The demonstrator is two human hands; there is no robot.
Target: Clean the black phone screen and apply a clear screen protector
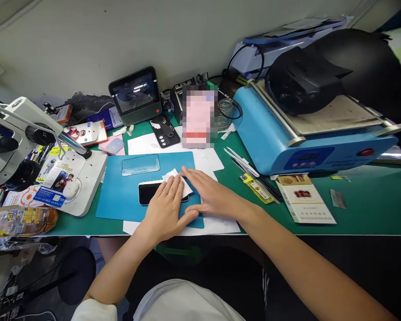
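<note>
A phone with a black screen (147, 193) lies flat on a blue mat (116, 200). My left hand (165, 207), wearing a ring, rests over it with stretched fingers pressing a white tissue (186, 185) onto its screen. The left thumb points out to the right. At the phone's right end is my right hand (212, 191), thumb and fingers spread apart. Whether it touches the phone cannot be made out, since the hands and tissue cover that end. Behind the phone, a clear glass or film sheet (141, 165) lies on the mat.
A microscope (20, 133) stands at left, beside a plastic bottle (23, 220). A screen device (136, 96) and phone case (165, 131) are at the back. Rightward lie tweezers (242, 161), a blue machine (287, 133) with a black object on top, and a flattened cigarette box (304, 198).
</note>
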